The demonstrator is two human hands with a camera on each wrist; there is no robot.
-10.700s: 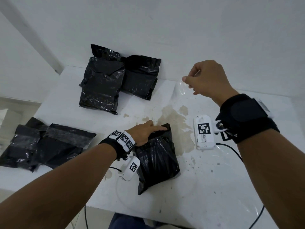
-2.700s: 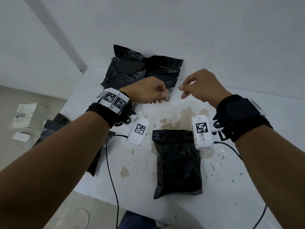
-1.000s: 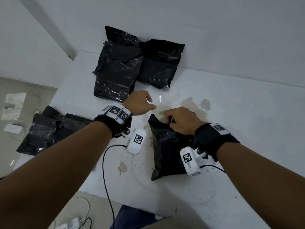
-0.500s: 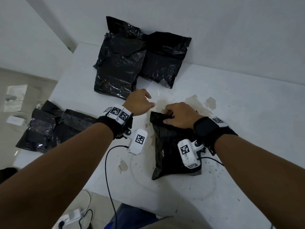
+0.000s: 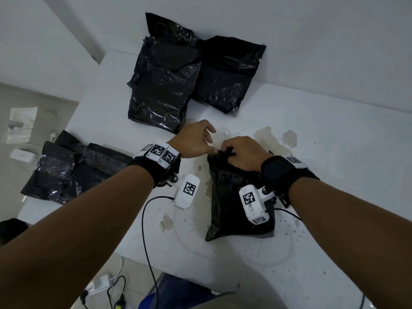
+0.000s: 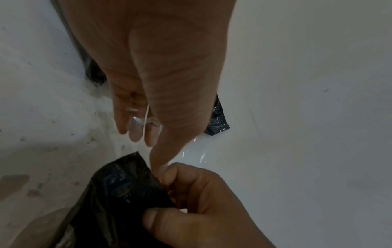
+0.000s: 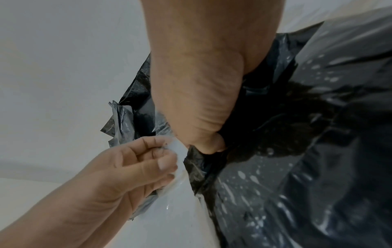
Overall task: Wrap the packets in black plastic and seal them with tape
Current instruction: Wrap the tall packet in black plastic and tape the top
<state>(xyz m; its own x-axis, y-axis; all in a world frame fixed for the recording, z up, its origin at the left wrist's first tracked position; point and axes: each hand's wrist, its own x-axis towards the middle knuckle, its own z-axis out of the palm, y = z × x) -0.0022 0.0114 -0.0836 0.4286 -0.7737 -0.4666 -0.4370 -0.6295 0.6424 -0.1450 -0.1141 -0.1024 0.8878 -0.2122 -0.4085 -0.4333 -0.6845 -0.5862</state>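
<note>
The black-wrapped packet (image 5: 236,197) lay flat on the white table (image 5: 323,175), near its front edge, w/ its folded top end pointing away from the person. The right hand (image 5: 243,155) sat on that top end, fingers curled and thumb tucked in, pinching the bunched black plastic at the fold (the right wrist view showed the thumb buried in the crumpled film). The left hand (image 5: 196,140) was just beside it, at the packet's top left corner, thumb tip touching the right hand's knuckles. Its fingers were loosely curled, and a strip of clear tape (image 6: 144,124) clung to the fingertips; in the right wrist view the tape (image 7: 178,159) ran from those fingers down toward the black plastic, pinched betw. thumb and forefinger. Whether the tape's far end had already stuck to the packet I couldn't tell.

Two more black packets (image 5: 160,85) leaned against the wall at the back of the table, side by side and overlapping. Another pair of black bundles (image 5: 66,170) lay at the table's left edge. Brownish stains (image 5: 272,139) marked the tabletop just beyond the hands. Both wrists carried black straps w/ white tagged camera units, cables trailing off the front.
</note>
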